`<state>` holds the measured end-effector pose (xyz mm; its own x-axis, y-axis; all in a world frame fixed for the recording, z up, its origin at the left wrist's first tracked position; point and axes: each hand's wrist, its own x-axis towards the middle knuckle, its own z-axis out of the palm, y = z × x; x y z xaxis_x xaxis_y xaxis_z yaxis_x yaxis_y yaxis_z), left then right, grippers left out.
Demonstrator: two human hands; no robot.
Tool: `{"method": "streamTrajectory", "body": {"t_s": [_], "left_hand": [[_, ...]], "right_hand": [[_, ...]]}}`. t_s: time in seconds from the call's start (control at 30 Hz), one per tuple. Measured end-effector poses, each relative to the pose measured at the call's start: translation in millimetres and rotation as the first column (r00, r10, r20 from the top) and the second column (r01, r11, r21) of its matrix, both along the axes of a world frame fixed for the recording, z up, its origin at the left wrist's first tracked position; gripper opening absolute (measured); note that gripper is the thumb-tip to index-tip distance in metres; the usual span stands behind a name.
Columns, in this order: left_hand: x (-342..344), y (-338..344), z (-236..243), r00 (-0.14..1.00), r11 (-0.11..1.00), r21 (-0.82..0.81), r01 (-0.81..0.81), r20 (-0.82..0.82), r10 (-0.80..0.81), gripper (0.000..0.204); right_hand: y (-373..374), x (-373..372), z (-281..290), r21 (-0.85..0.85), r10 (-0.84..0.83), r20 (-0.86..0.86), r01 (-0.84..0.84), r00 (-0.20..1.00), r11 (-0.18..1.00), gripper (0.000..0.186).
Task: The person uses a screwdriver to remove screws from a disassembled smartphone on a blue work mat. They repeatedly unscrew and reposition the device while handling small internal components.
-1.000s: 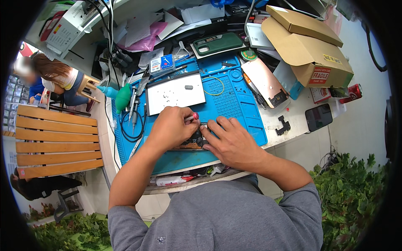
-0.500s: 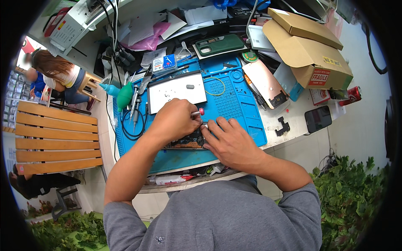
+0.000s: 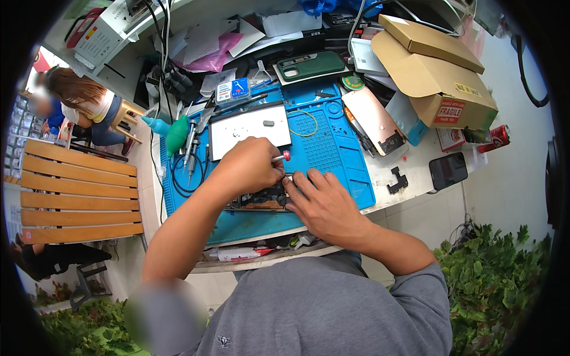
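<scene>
Our opened electronic device point(image 3: 261, 203) lies on the blue work mat point(image 3: 323, 142), below our hands and partly hidden by them. We think it is light and stiff, but its tiny inside parts could break easily, so we should hold it by its outside edges. Our left hand point(image 3: 252, 166) is curled, pinching a thin red-topped screwdriver point(image 3: 285, 156). Our right hand point(image 3: 323, 200) has its fingers bent and a little spread by the device's right end; we cannot tell if they pinch anything.
</scene>
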<state>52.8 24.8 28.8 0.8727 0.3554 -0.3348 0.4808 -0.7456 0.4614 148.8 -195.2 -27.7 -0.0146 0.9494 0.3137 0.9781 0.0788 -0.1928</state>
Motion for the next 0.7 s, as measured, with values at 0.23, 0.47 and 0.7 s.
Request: {"method": "streamTrajectory", "body": {"t_s": [0.23,0.47,0.7], "left_hand": [[-4.7,-3.2,-6.9,0.990,0.980,-0.145,-0.138,0.009,0.141,0.018],[-3.4,-6.3,-8.2,0.979,0.967,-0.150,-0.206,-0.029,0.204,0.023],[-8.6,-6.5,-12.8,0.965,0.947,-0.188,-0.261,-0.035,0.259,0.022]], "right_hand": [[-1.6,1.2,-2.2,0.015,0.011,-0.021,-0.010,1.000,1.000,0.051],[-1.6,3.6,-11.2,0.148,0.035,-0.101,-0.020,0.994,0.989,0.043],[-2.4,7.6,-14.9,0.215,0.062,-0.166,-0.025,0.984,0.976,0.039]]}}
